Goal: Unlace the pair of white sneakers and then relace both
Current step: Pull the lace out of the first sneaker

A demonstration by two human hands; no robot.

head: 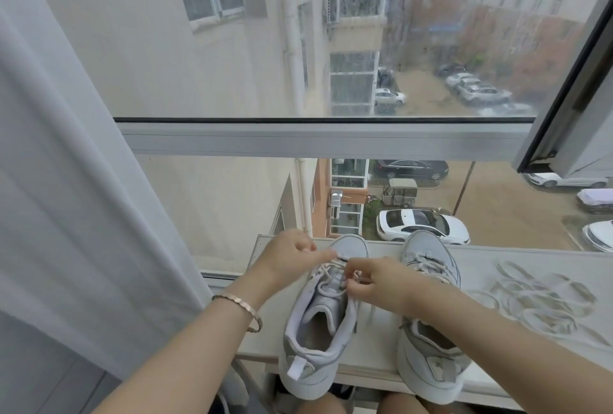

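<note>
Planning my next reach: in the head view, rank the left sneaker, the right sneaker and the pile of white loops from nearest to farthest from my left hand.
1. Left sneaker, right at the left hand.
2. Right sneaker, one place to the right.
3. Pile of white loops, farthest right.

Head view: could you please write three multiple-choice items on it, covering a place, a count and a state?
1. Where do the left sneaker and right sneaker stand? A windowsill; B floor; C chair.
2. How many sneakers show? A one; B two; C three.
3. What are the left hand and right hand doing? A resting idle; B pinching the left sneaker's lace; C clapping.
Answers: A, both soles rest on it; B, one pair stands side by side; B, both hands' fingers curl on the lace.
</note>
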